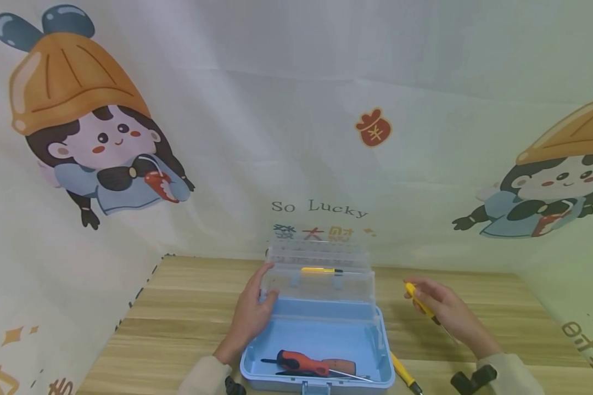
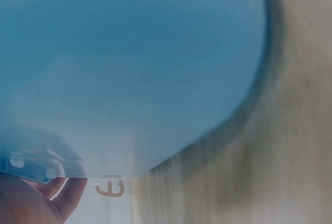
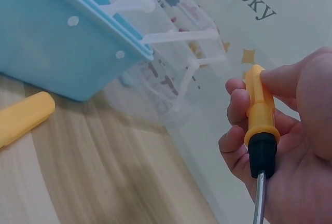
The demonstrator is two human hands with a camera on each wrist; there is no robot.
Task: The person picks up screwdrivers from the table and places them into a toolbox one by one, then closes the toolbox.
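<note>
A light-blue toolbox (image 1: 321,334) stands on the table, its clear lid (image 1: 321,285) tipped up at the back. My left hand (image 1: 251,310) holds the lid's left edge, thumb in front and fingers behind; in the left wrist view the toolbox wall (image 2: 129,68) fills most of the picture. Off to the right of the toolbox, my right hand (image 1: 442,307) grips a yellow screwdriver (image 3: 262,110) by its handle, the metal shaft pointing back toward the wrist. Inside the toolbox lie a red-and-black screwdriver (image 1: 303,363) and a brown-handled tool (image 1: 343,366).
Another yellow-handled screwdriver (image 1: 318,270) shows at the clear lid. A further yellow-handled tool (image 1: 402,370) lies on the wooden table (image 1: 178,307) against the toolbox's right side. Behind the table hangs a printed cloth (image 1: 247,137).
</note>
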